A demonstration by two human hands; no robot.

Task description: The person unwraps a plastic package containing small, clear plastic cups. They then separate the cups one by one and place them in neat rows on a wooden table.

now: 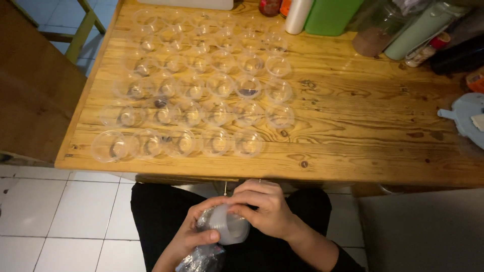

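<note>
Hands low at 6 o'clock, over lap: left hand [194, 236] gripped sleeve of stacked clear cups [227, 229], right hand [267, 206] fingertips pinched top cup's rim. Likely mid-separation; next called for clean peel, then placement at 12 o'clock beside cup rows [201, 85] on table [363, 126].

A wooden bench [353, 116] fills the view. At twelve o'clock stands a green container [330, 15] beside a white bottle [297, 15]; a pale blue lid [466, 118] lies at three o'clock.
</note>
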